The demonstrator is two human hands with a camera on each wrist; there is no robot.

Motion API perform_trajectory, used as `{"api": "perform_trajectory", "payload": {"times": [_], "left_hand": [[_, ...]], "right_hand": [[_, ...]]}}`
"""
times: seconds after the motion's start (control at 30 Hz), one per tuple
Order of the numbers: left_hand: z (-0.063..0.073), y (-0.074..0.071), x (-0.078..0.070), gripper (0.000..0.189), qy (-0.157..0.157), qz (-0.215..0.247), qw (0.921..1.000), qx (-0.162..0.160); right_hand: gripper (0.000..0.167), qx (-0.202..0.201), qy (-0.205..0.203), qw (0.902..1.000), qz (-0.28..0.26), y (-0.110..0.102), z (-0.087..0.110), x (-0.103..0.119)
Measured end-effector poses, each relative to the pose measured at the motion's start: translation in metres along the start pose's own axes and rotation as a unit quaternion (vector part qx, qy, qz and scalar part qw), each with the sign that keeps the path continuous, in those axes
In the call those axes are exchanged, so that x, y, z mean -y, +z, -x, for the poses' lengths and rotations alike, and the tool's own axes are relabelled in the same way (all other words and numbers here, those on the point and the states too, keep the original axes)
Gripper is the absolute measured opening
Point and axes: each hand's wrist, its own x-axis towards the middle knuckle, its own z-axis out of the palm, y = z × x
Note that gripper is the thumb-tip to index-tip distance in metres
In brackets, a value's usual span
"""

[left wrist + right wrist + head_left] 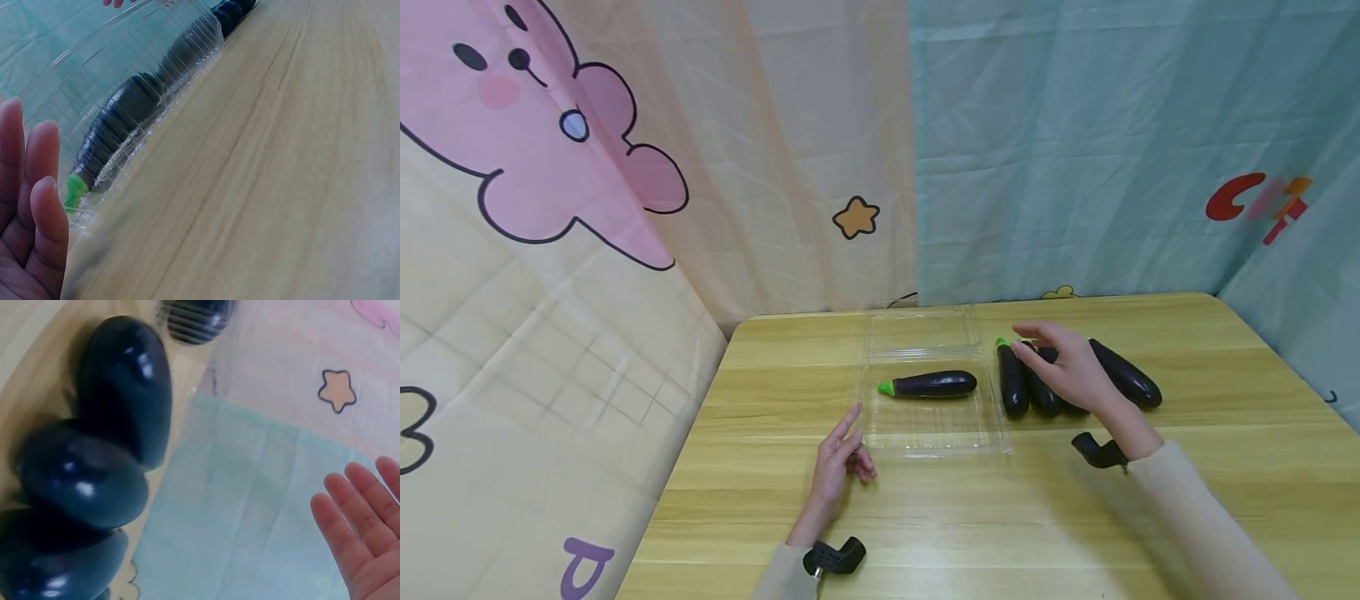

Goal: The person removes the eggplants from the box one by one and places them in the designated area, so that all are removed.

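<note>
A clear plastic clamshell box (925, 437) lies unfolded on the table, its lid (922, 332) flat toward the back. Inside the near half, one dark eggplant (936, 384) lies crosswise, green stem end to the left. My left hand (837, 467) is at the box's left front side, index finger extended along its edge, holding nothing. Above the group of eggplants to the right of the box hovers my right hand (1070, 367), fingers extended and nothing in them. It partly hides the middle ones; the leftmost eggplant (1012, 390) and the rightmost eggplant (1124, 375) show more fully.
The wood-grain table (955, 525) ends at the back against hanging printed curtains (1060, 150). A black wrist camera (1099, 451) sits on the right wrist, another black wrist camera (837, 557) on the left.
</note>
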Motion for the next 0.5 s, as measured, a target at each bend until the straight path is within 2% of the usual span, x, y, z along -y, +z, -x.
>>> {"api": "perform_trajectory", "payload": {"times": [0.3,0.5], "left_hand": [[0.0,0.0,-0.001,0.052,-0.004,0.0,1.0,-0.003],[0.001,0.0,0.0,0.054,0.004,-0.002,1.0,0.003]], "right_hand": [[0.039,0.074,-0.015,0.9971,-0.003,0.011,-0.012,0.015],[0.047,0.152,-0.028,0.9877,0.02,0.023,-0.021,0.027]]}}
